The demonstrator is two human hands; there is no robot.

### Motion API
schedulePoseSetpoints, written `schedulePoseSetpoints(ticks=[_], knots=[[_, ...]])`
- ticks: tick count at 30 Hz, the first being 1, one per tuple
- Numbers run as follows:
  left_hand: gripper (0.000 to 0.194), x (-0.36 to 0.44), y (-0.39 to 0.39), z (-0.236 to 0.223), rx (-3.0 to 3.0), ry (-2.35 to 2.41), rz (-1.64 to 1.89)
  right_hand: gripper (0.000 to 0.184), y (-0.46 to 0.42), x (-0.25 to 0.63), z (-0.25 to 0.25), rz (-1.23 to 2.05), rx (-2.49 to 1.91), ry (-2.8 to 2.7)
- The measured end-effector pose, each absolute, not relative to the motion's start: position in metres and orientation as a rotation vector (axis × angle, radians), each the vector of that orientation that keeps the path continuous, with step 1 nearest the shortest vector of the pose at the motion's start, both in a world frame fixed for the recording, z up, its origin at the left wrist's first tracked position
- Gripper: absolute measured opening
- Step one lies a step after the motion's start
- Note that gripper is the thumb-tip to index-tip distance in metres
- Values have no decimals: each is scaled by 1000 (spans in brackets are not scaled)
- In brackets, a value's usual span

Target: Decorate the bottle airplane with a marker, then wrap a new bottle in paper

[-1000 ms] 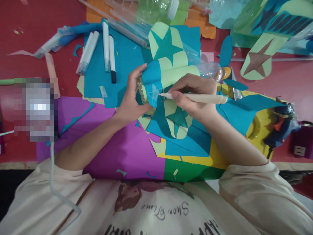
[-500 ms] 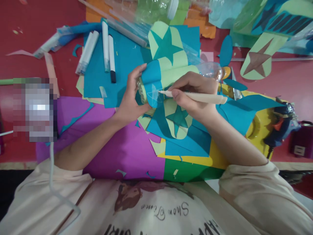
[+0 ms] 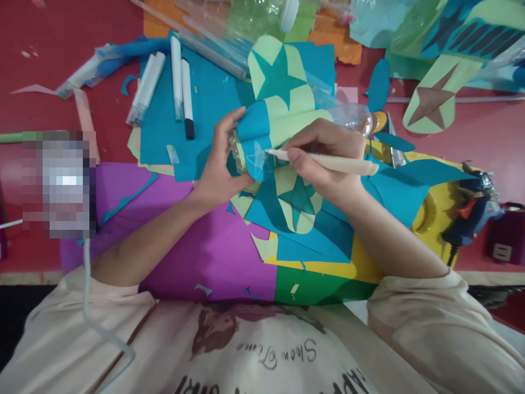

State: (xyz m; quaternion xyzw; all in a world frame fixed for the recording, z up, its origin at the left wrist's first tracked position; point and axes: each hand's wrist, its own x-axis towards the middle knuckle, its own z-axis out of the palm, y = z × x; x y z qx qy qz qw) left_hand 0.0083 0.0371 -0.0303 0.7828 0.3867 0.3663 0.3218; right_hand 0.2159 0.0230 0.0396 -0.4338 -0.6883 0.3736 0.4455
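Observation:
My left hand (image 3: 223,158) is wrapped round the end of a plastic bottle covered in blue and pale green paper (image 3: 297,117). Pale green wings with teal stars, one wing (image 3: 279,74) above and another (image 3: 299,200) below, stick out from its sides. A pale star outline (image 3: 257,160) shows on the blue part. In my right hand (image 3: 328,153) is a cream-coloured marker (image 3: 340,163), pinched between thumb and fingers, its tip at the edge of the star. The bottle's clear neck (image 3: 356,117) with an orange cap points right. My right hand hides part of the bottle's middle.
White markers (image 3: 147,87) lie on blue paper (image 3: 205,98) at the upper left. Purple paper (image 3: 213,241) covers the near left. A blue glue gun (image 3: 471,216) lies at the right. Scissors (image 3: 396,148), paper scraps and a green bottle (image 3: 262,16) are further back.
The marker's tip has shifted very slightly up along the star's edge. My left hand and the bottle stay in place.

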Motion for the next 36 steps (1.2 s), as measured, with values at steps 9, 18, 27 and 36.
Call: schedulePoseSetpoints(ticks=[9, 18, 27, 36], knots=[[79, 8, 37, -31, 2056, 1031, 935, 29, 24, 217, 41, 877, -1097, -1741], [74, 10, 37, -30, 2022, 974, 1014, 28, 24, 216, 39, 889, -1115, -1726], [81, 8, 37, -29, 2037, 1021, 954, 32, 25, 218, 38, 922, -1120, -1725], [78, 8, 37, -29, 2027, 1004, 961, 24, 24, 216, 39, 818, -987, -1693]])
